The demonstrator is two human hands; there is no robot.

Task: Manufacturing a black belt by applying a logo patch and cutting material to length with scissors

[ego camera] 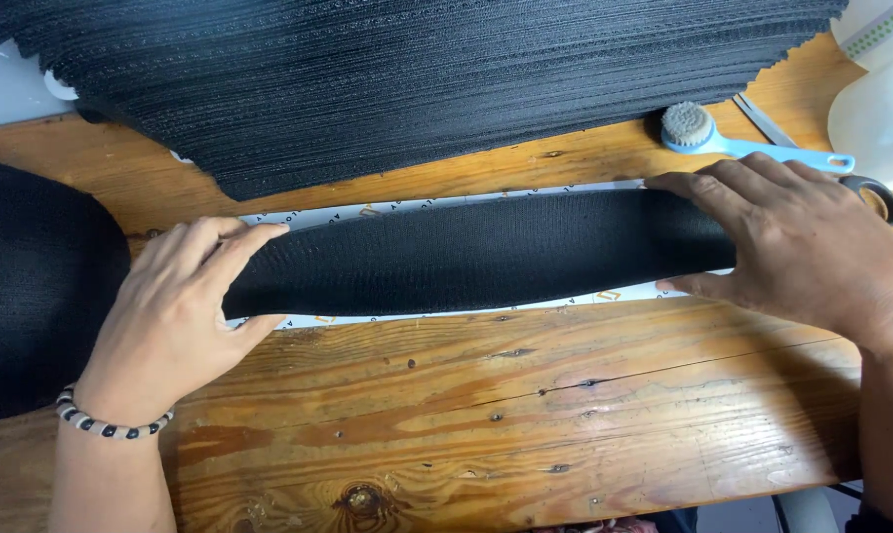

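Currently both hands rest on a long black textured fabric strip [476, 252] that lies across the wooden desk [525, 415], running left to right. Strip sits on top of a white backing sheet [387, 209] with small printed marks; the sheet's edges show above and below the strip.

Left hand [175, 306]: palm down at the strip's left end, fingers [234, 242] flat and extended, pressing on the fabric, not clenched around anything. A beaded bracelet [111, 424] is on that wrist.

Right hand [792, 247]: palm down over the strip's right end, fingers [703, 188] spread across the top edge, thumb along the lower edge. Flat press; whether it pinches the edge I cannot tell.

Surroundings: a thick stack of black ridged fabric pieces [417, 79] lies at the far side of the desk, just behind the sheet. More black material [32, 286] sits at the left edge, beside the left hand. A light blue long-handled brush [723, 138] lies just behind the right hand, with scissors [861, 183] partly hidden next to it. A translucent white plastic container [876, 109] stands at the far right corner.
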